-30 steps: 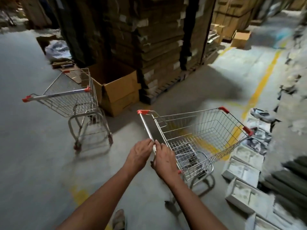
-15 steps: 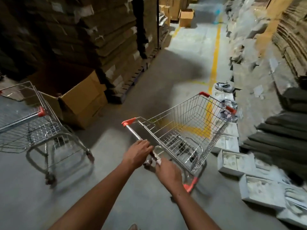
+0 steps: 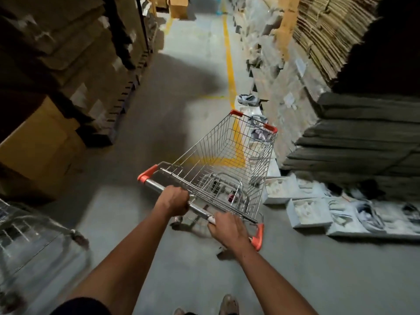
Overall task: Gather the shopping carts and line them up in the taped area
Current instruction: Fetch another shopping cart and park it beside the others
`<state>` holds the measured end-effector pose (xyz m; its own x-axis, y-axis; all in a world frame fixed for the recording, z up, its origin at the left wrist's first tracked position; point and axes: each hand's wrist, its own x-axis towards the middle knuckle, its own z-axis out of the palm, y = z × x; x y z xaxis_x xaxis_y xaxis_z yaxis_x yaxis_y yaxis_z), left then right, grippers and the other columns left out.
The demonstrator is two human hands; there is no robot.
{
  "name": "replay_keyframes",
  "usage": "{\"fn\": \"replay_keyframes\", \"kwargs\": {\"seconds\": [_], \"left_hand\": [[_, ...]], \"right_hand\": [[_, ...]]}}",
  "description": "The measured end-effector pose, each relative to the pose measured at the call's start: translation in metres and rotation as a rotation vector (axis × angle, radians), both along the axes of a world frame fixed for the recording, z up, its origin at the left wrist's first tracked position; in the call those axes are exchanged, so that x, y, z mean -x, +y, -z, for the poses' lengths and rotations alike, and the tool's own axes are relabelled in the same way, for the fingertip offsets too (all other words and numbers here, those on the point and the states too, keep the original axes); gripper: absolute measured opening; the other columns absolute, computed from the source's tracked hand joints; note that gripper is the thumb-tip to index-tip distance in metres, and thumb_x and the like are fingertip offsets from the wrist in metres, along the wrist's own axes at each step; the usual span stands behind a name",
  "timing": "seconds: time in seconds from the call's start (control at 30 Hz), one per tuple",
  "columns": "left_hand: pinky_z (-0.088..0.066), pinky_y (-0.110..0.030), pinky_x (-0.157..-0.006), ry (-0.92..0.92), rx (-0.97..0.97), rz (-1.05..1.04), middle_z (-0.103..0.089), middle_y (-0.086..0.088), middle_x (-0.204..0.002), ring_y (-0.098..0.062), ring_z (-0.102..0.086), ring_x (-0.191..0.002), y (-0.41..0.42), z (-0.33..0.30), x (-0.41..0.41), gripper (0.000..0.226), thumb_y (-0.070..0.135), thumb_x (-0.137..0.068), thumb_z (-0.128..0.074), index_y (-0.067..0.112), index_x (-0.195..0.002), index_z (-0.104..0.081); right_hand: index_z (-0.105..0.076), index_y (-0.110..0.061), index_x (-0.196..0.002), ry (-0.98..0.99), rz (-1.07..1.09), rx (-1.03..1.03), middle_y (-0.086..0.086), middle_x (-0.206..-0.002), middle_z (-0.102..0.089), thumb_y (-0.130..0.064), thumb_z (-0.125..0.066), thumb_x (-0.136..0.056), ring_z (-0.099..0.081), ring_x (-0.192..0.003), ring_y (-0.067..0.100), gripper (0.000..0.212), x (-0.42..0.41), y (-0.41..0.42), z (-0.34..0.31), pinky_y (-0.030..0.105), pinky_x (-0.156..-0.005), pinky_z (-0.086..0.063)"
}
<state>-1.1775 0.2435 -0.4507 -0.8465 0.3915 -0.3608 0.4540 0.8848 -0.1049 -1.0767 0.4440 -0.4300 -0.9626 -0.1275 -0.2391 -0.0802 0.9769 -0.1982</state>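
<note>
A small wire shopping cart (image 3: 229, 160) with red corner caps stands in front of me on the grey floor, its basket empty and pointing up the aisle. My left hand (image 3: 173, 201) grips the left part of its chrome handle bar. My right hand (image 3: 228, 228) grips the right part, near the red end cap. A second wire cart (image 3: 29, 242) sits blurred at the lower left edge, apart from both hands. Yellow tape (image 3: 229, 71) runs up the aisle and turns a corner under the held cart's basket.
Tall stacks of flat cardboard (image 3: 341, 64) line the right side, with white foam trays (image 3: 306, 212) on the floor at their foot. Stacked boxes on pallets and an open brown carton (image 3: 38, 144) line the left. The aisle floor (image 3: 193, 76) runs ahead between them.
The view and the held cart have swung right, so the cart now points up the aisle. The second cart has slid to the lower left edge. My hands have spread apart on the handle.
</note>
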Motion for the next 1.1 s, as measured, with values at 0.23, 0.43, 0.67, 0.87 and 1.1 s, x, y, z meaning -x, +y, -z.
{"fn": "replay_keyframes", "kwargs": {"seconds": [0.23, 0.43, 0.67, 0.87, 1.1], "left_hand": [[-0.052, -0.031, -0.08, 0.038, 0.001, -0.01, -0.064, 0.005, -0.07, -0.017, -0.066, -0.067, 0.007, -0.001, -0.014, 0.013, 0.03, -0.09, -0.057, 0.021, -0.083, -0.065], [-0.052, -0.031, -0.079, 0.053, -0.023, -0.104, -0.065, 0.004, -0.071, -0.02, -0.068, -0.069, 0.037, 0.001, -0.025, 0.011, 0.029, -0.087, -0.057, 0.021, -0.081, -0.061], [-0.039, -0.027, -0.062, 0.11, -0.006, -0.271, -0.058, 0.006, -0.071, -0.017, -0.053, -0.062, 0.105, -0.004, -0.023, 0.009, 0.032, -0.088, -0.054, 0.028, -0.081, -0.059], [-0.041, -0.029, -0.063, 0.14, 0.014, -0.555, -0.073, 0.001, -0.085, -0.021, -0.07, -0.079, 0.18, 0.008, -0.006, 0.026, 0.04, -0.082, -0.054, 0.02, -0.089, -0.069], [-0.04, -0.029, -0.066, 0.129, -0.036, -0.757, -0.073, 0.002, -0.091, -0.02, -0.07, -0.088, 0.248, -0.005, 0.029, 0.029, 0.047, -0.085, -0.055, 0.024, -0.095, -0.069]], "right_hand": [[-0.061, -0.02, -0.101, 0.022, -0.102, -0.024, 0.003, -0.082, -0.063, -0.045, -0.054, -0.096, -0.057, -0.071, 0.022, 0.026, 0.003, 0.014, 0.009, 0.034, -0.067, -0.042], [-0.06, -0.022, -0.095, 0.058, -0.193, -0.03, 0.004, -0.08, -0.064, -0.045, -0.051, -0.092, -0.058, -0.07, 0.023, 0.025, 0.015, 0.055, 0.02, 0.039, -0.077, -0.052], [-0.061, -0.021, -0.098, 0.093, -0.405, -0.038, 0.006, -0.082, -0.067, -0.048, -0.044, -0.087, -0.064, -0.073, 0.028, 0.034, 0.075, 0.133, 0.033, 0.04, -0.072, -0.054], [-0.063, -0.021, -0.098, 0.037, -0.644, -0.027, 0.01, -0.087, -0.068, -0.043, -0.053, -0.09, -0.064, -0.078, 0.031, 0.026, 0.148, 0.206, 0.02, 0.037, -0.07, -0.05], [-0.062, -0.025, -0.094, 0.004, -0.891, -0.079, 0.006, -0.082, -0.068, -0.045, -0.055, -0.089, -0.064, -0.073, 0.029, 0.022, 0.243, 0.25, 0.007, 0.033, -0.062, -0.045]]}}
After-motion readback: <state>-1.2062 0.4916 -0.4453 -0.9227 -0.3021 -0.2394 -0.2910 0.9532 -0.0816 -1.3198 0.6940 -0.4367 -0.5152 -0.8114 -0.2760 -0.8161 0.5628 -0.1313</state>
